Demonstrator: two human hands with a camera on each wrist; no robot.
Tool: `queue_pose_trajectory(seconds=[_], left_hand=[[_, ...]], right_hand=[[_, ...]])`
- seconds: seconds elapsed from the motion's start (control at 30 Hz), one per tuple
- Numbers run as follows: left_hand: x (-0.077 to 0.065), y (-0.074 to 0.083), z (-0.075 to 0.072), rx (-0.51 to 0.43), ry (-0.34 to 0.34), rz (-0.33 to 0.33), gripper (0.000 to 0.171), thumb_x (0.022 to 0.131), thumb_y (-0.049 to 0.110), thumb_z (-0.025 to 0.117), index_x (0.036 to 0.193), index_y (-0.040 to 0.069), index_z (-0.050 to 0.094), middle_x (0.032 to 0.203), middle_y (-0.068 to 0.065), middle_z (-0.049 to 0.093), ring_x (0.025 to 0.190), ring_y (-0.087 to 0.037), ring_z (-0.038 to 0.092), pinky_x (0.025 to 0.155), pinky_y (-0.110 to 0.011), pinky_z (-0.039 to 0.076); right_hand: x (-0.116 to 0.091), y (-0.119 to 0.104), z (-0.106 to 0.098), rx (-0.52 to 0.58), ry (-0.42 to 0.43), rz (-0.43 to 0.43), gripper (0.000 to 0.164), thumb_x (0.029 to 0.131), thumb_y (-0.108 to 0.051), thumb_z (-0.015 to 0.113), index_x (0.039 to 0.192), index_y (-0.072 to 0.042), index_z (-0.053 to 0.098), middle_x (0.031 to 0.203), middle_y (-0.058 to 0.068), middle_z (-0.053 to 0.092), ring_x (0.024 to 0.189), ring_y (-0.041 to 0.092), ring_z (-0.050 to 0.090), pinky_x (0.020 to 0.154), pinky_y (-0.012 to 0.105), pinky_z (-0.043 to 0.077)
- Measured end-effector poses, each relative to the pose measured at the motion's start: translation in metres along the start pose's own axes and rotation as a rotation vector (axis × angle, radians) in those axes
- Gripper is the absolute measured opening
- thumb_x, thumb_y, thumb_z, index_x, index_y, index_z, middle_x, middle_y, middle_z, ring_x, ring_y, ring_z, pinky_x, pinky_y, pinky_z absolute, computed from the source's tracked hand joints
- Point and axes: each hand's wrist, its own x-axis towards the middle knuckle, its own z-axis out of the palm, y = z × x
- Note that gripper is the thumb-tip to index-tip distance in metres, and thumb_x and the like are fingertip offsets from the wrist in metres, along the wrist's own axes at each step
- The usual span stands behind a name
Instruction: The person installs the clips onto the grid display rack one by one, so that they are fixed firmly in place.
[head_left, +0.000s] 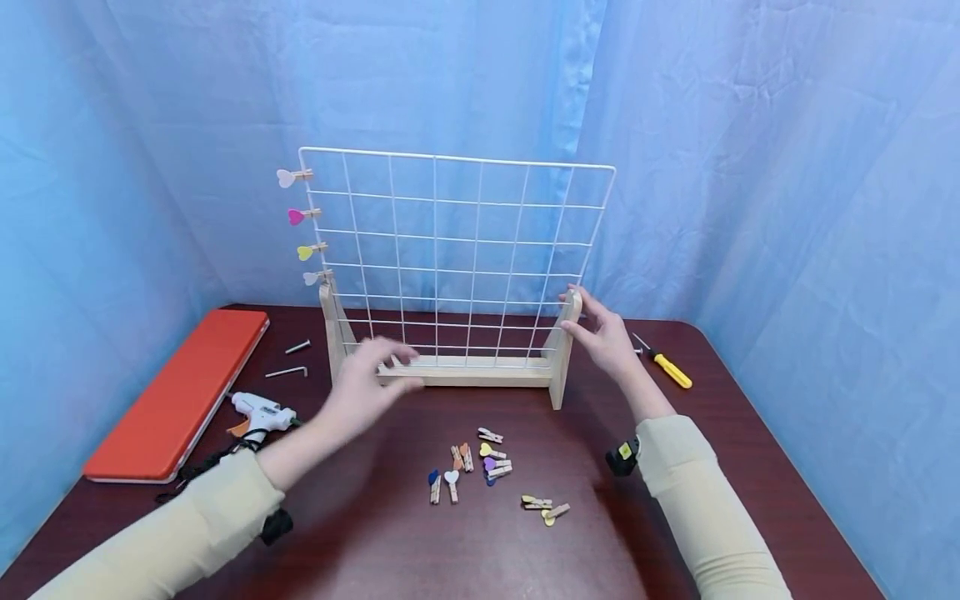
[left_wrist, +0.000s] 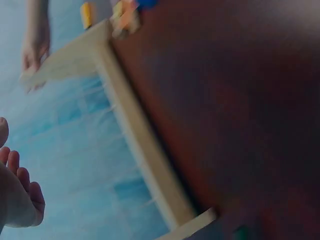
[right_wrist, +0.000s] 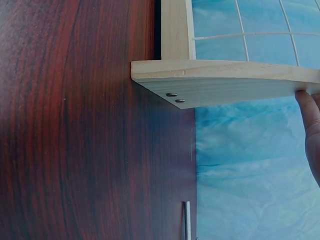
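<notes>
Grid rack (head_left: pixel 474 271), lower left seemingly hidden

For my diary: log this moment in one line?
right hand: grips pale wooden upright | left hand: empty | white rectangular wire grid: standing

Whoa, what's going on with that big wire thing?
A person is handling a white wire grid on a wooden stand. Their right hand grips the top of the stand's right side. Their left hand is open and holds nothing. Four heart clothespins are clipped along the grid's left edge; more clothespins lie on the table.
</notes>
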Motion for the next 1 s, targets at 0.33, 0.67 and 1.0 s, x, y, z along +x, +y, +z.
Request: queue_pose_trajectory(seconds=[0.33, 0.67, 1.0], left_hand=[[-0.061, -0.004, 0.047, 0.017, -0.381, -0.032, 0.024, 0.064, 0.029, 0.078, 0.085, 0.019, 0.069, 0.083, 0.010, 0.062, 0.080, -0.011, 0.047, 0.070, -0.030, 0.035], [-0.076, -0.004, 0.053, -0.009, -0.472, 0.015, 0.009, 0.067, 0.030, 0.075, 0.069, 0.023, 0.070, 0.073, 0.011, 0.060, 0.075, -0.006, 0.053, 0.071, -0.025, 0.037], [-0.057, -0.001, 0.047, -0.109, -0.498, -0.051, 0.006, 0.075, 0.020, 0.071, 0.072, 0.022, 0.066, 0.068, 0.018, 0.061, 0.062, 0.001, 0.054, 0.059, -0.017, 0.045]], right_hand=[[0.001, 0.000, 0.000, 0.002, 0.004, 0.002, 0.059, 0.086, -0.008, 0.058, 0.138, -0.020, 0.033, 0.128, 0.012, 0.050, 0.120, 0.023, 0.044, 0.090, 0.042, 0.042], [0.000, 0.000, 0.002, 0.000, -0.008, 0.008, 0.061, 0.086, -0.009, 0.058, 0.139, -0.021, 0.031, 0.129, 0.015, 0.048, 0.122, 0.023, 0.042, 0.092, 0.045, 0.040], [0.000, 0.002, 0.000, -0.013, -0.004, 0.020, 0.060, 0.086, -0.010, 0.058, 0.138, -0.022, 0.032, 0.128, 0.013, 0.049, 0.121, 0.023, 0.043, 0.091, 0.042, 0.042]])
